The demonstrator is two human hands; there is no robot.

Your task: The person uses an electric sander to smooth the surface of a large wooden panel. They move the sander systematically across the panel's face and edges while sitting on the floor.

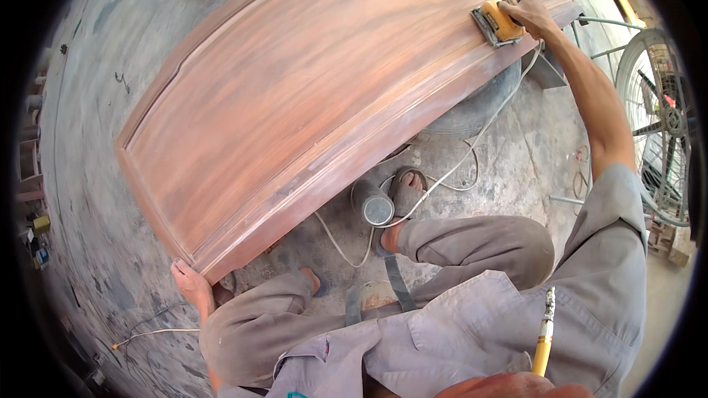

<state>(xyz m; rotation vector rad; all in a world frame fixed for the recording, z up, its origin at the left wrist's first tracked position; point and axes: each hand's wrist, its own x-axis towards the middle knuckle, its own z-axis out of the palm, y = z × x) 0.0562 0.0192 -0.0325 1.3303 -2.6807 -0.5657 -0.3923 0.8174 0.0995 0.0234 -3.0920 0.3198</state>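
Note:
A large reddish-brown wooden panel (pixel 295 118) with a raised moulded border lies slanted in front of me. Its surface looks dusty, with paler patches. My right hand (pixel 522 9) is closed round a yellow power sander (pixel 500 23), whose dark pad rests at the panel's far right, by the near border. From the sander a pale cord (pixel 509 96) runs down to the floor. My left hand (pixel 192 282) grips the panel's near left corner; some of its fingers are hidden under the edge.
Under the panel's right part stands a round dark support (pixel 479 107). A grey cylindrical can (pixel 377 210) is by my sandalled foot (pixel 408 195), with cord looped around. A spoked wheel (pixel 667 118) stands at right. A burning cigarette (pixel 544 335) shows low in view.

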